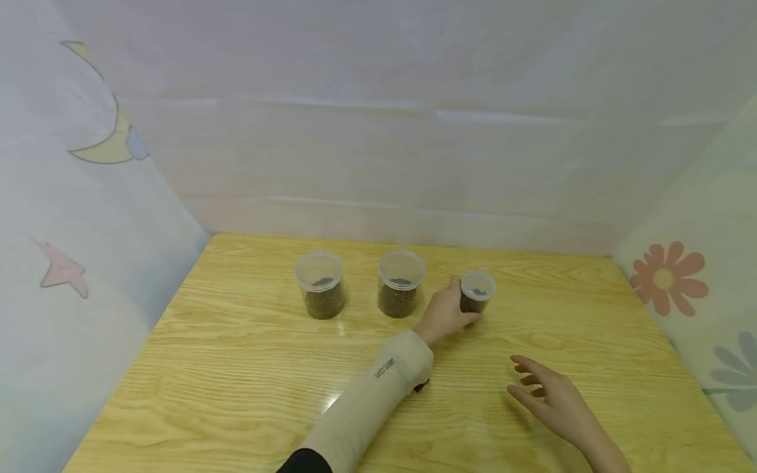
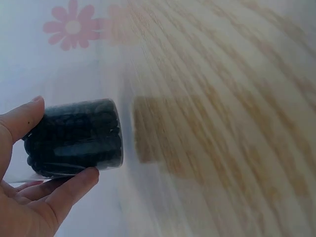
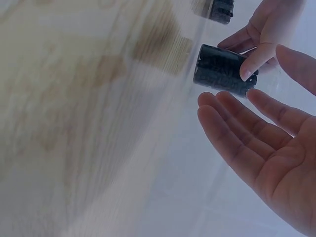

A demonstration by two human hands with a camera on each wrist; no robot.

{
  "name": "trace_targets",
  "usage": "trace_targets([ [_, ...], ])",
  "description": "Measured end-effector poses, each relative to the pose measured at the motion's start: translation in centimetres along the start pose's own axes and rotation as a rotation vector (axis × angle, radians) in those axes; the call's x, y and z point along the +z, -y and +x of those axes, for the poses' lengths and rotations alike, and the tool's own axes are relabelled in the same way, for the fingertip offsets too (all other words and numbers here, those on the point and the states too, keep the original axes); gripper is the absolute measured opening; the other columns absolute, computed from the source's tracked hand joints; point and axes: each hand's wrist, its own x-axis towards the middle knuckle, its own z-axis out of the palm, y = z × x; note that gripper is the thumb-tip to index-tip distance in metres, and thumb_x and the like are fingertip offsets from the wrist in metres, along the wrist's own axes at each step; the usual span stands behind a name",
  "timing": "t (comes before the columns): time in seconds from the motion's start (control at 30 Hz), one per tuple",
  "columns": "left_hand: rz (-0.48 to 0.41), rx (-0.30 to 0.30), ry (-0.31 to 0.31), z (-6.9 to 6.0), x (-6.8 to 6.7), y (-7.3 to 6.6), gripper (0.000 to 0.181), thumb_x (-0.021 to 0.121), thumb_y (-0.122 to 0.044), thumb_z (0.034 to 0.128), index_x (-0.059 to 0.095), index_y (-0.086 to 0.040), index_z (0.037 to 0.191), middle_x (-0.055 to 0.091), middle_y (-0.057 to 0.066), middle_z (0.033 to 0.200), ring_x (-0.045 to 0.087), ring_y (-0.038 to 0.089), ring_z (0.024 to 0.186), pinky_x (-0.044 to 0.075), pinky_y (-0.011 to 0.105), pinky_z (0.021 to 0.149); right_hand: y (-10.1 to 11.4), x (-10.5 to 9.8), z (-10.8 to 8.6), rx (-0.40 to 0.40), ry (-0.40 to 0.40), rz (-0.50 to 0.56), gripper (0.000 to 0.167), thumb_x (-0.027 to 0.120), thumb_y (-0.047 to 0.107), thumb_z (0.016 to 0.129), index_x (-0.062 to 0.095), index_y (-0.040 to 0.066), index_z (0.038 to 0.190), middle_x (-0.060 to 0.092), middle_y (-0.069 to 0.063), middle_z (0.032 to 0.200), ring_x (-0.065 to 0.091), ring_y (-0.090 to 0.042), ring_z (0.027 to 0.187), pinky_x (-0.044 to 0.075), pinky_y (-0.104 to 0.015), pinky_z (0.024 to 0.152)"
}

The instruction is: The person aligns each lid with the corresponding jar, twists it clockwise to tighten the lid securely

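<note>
My left hand (image 1: 445, 313) grips a small clear jar (image 1: 474, 303) with a whitish lid and dark, lumpy contents. In the left wrist view, the thumb and fingers lie on opposite sides of this jar (image 2: 79, 138). A narrow gap shows there between its base and its dark reflection on the table. My right hand (image 1: 552, 401) hovers nearer to me, right of the jar, holding nothing. Its fingers (image 3: 242, 143) are loosely extended and apart from the jar in the right wrist view.
Two larger clear jars with lids, a left one (image 1: 324, 302) and a middle one (image 1: 397, 299), stand left of the small jar, partly filled with dark bits. The wooden table (image 1: 236, 381) meets a pale cloth backdrop (image 1: 355, 157) behind and at both sides.
</note>
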Motion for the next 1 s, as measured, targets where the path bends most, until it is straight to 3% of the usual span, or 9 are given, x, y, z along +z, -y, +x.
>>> trace_targets([
  [0.37,0.028,-0.072,-0.012,1.4,1.1,-0.3,0.068,0.073,-0.034,0.0764,0.037,-0.005,0.126,0.058,0.013,0.114,0.060,0.020,0.097,0.050,0.029,0.075,0.2,0.1,-0.2,-0.047,-0.024,-0.031,0.046,0.065,0.014,0.084,0.049,-0.009,0.121,0.060,-0.024,0.104,0.062,-0.032,0.082,0.053,-0.034,0.061],
  [0.53,0.038,-0.097,-0.018,1.7,1.1,-0.4,0.067,0.072,-0.033,0.0774,0.036,-0.005,0.126,0.058,0.013,0.114,0.060,0.021,0.097,0.051,0.029,0.076,0.3,0.0,-0.2,-0.012,-0.004,-0.018,0.047,0.064,0.017,0.085,0.049,-0.008,0.123,0.060,-0.024,0.106,0.062,-0.031,0.084,0.053,-0.034,0.062],
  [0.73,0.039,-0.112,-0.028,2.0,0.8,-0.6,0.066,0.073,-0.032,0.0767,0.037,-0.005,0.125,0.059,0.013,0.114,0.061,0.021,0.095,0.051,0.028,0.074,0.3,-0.3,-0.2,0.030,0.031,0.007,0.049,0.063,0.020,0.087,0.048,-0.007,0.125,0.059,-0.024,0.109,0.062,-0.031,0.086,0.053,-0.034,0.063],
  [1.0,0.032,-0.134,0.001,1.5,0.5,-0.8,0.078,0.075,-0.030,0.0746,0.032,-0.003,0.133,0.056,0.012,0.120,0.058,0.021,0.102,0.050,0.027,0.079,0.3,-0.1,-0.2,0.003,0.013,0.006,0.047,0.063,0.018,0.086,0.049,-0.007,0.123,0.059,-0.024,0.108,0.062,-0.031,0.085,0.053,-0.032,0.062],
])
